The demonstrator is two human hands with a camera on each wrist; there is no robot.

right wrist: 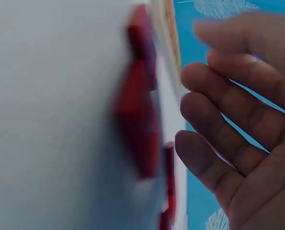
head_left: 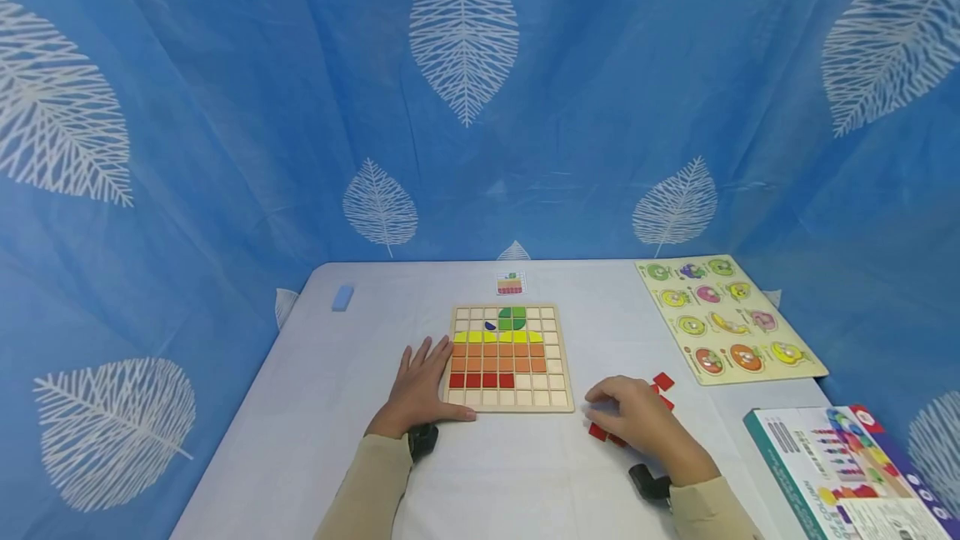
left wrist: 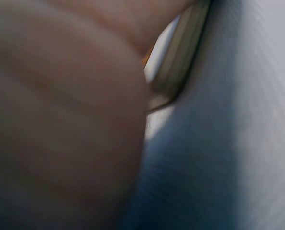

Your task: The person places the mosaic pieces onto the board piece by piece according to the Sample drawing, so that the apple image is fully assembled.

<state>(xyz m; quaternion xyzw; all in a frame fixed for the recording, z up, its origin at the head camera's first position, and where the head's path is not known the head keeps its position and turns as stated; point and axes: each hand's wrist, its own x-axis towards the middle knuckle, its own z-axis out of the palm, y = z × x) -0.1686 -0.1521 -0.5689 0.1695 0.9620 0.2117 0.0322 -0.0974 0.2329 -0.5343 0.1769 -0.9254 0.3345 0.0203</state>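
Note:
A wooden grid board lies on the table, bearing green, yellow, orange and red tiles and one dark blue piece. Along its left side my left hand rests with spread, straight fingers, the thumb by the bottom edge. Close up in the left wrist view, that hand hides most of the board's edge. My right hand hovers at a loose scatter of red square tiles right of the board. The right wrist view has its fingers apart and slightly bent, with nothing between them, beside blurred red tiles.
Behind the board lies a small picture card. A light blue block is at the far left. On the right are a fruit puzzle board and, nearer, a printed box. A blue leaf-patterned curtain hangs behind the table.

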